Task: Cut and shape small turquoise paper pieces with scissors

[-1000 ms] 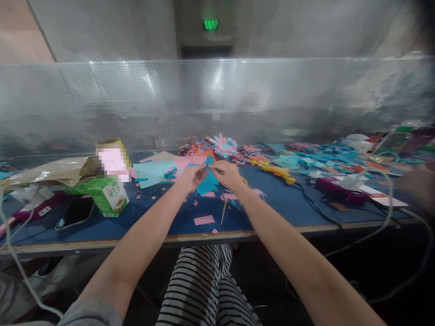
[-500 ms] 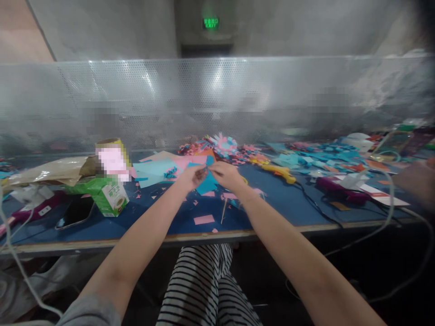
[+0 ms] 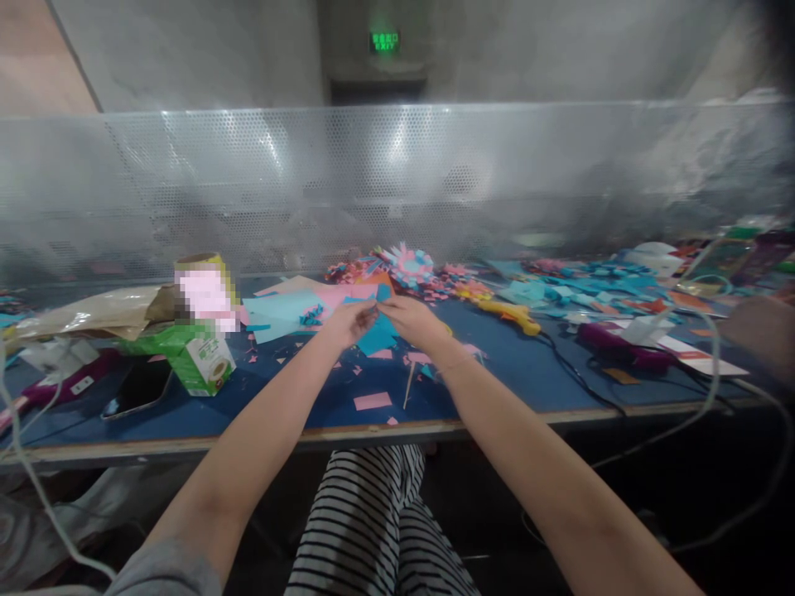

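Observation:
Over the middle of the table, my left hand and my right hand meet fingertip to fingertip. Both are closed in a pinch on a small piece of blue paper, whose top shows above the fingers. Its lower part is hidden behind them. Just below lies a larger blue paper, partly covered by my hands. Pink paper and a light blue sheet spread out to the left, with a small blue fringed curl on top.
Behind my hands sits a pink and blue paper flower. A yellow glue gun with a black cord lies to the right. Green box, phone and purple power strip flank the area. A blurred person's arm is far right.
My right fingers have shifted slightly left, closer to the left fingertips, and the small blue paper has tilted a little. The other person's arm at the far right has moved slightly.

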A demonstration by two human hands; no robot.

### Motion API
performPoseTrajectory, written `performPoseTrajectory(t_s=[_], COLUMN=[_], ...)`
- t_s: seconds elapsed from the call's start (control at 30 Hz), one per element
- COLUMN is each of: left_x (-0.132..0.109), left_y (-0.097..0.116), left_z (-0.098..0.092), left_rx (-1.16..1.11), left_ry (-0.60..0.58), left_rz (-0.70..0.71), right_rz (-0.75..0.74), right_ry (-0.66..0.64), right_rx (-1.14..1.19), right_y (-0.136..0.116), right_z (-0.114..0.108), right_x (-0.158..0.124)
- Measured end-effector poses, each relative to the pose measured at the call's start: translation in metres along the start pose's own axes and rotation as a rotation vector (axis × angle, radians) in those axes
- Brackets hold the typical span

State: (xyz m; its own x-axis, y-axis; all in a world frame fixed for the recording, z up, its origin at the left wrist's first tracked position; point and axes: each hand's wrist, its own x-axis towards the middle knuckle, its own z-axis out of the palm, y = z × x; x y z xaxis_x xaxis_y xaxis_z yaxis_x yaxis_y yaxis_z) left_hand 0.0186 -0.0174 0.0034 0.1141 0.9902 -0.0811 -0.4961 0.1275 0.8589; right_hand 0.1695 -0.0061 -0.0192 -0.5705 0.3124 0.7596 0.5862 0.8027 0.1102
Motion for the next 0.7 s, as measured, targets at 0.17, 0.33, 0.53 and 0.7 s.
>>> performPoseTrajectory(t_s=[0.17, 0.33, 0.53, 0.7], left_x=[0.0, 0.0, -0.003, -0.002], left_y=[0.005, 0.012, 0.017, 0.015], left_z=[-0.003, -0.01, -0.014, -0.01], left_rx=[0.046, 0.136, 0.116, 0.059], left_ry=[0.021, -0.004, -0.054, -0.082], left_rz=[-0.112, -0.269, -0.32, -0.189], right_rz=[-0.072, -0.1, -0.023, 0.233], right_ry=[-0.037, -0.084, -0.082, 0.062], right_rx=[-0.035, -0.027, 0.043, 0.248], right_y=[0.009, 0.011, 0.005, -0.004], right_z=[-0.002, -0.006, -0.005, -0.001], right_x=[-0.004, -0.006, -0.006, -0.002])
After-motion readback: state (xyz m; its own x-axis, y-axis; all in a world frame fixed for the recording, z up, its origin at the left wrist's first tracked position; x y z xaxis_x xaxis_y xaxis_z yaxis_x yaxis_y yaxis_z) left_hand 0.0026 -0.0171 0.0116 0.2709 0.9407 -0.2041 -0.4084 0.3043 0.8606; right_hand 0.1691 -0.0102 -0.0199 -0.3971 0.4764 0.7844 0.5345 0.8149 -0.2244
